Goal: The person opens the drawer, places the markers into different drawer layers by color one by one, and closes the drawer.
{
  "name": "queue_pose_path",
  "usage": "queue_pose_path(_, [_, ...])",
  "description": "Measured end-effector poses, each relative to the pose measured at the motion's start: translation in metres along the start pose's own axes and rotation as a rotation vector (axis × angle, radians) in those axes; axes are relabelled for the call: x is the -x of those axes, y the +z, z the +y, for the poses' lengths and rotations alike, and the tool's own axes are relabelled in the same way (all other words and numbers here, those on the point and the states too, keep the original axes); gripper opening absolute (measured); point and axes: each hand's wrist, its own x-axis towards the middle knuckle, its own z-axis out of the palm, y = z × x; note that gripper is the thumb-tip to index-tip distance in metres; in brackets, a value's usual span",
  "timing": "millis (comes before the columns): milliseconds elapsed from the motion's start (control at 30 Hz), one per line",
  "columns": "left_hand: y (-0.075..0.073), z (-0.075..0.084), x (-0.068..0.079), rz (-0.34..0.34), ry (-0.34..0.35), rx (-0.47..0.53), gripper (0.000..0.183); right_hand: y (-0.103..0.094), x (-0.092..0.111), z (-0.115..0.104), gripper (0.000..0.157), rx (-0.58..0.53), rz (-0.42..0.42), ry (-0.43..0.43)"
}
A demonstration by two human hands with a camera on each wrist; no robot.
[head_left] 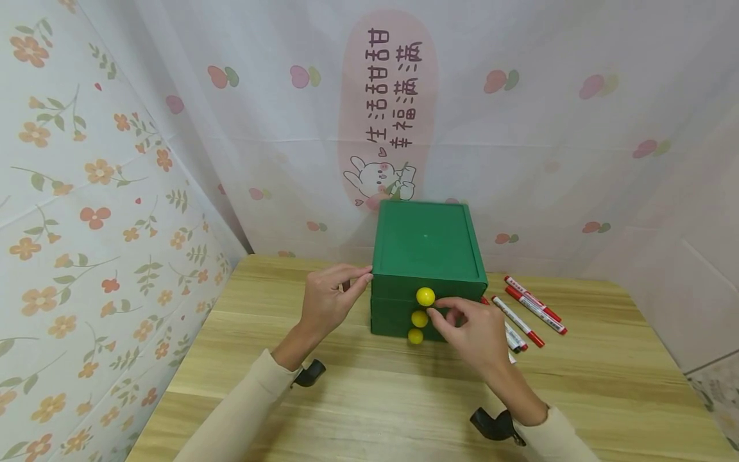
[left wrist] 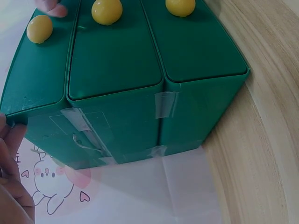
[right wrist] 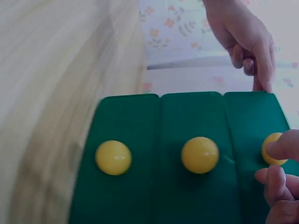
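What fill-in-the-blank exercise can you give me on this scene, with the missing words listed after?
The green box has ____ yellow knobs on its front. The right hand is nearest the ____ knob, not the middle or bottom one. In the head view, the markers lie to the ____ of the box.
Missing words: three; top; right.

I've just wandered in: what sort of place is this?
Probably a small indoor work corner: a table, patterned cloth hanging behind it, and a green drawer box with markers beside it.
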Motion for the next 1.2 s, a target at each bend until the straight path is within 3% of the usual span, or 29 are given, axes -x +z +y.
queue_pose_path(300, [0.000,0.002,-0.001,0.004,0.005,0.005,0.014,0.022,0.027,0.013,0.014,0.000,-0.051,0.146])
queue_pose_path(600, [-0.001,0.003,-0.001,0.005,0.009,-0.004,0.014,0.039,0.036,0.013,0.028,-0.076,-0.089,0.347])
queue_pose_path(967, [0.000,0.002,-0.001,0.009,0.007,-0.004,0.014,0.044,0.032,0.006,0.031,-0.083,-0.055,0.402])
queue_pose_path(1200, [0.000,0.002,-0.001,0.009,0.008,0.002,0.013,0.046,0.033,0.006,0.031,-0.064,-0.036,0.393])
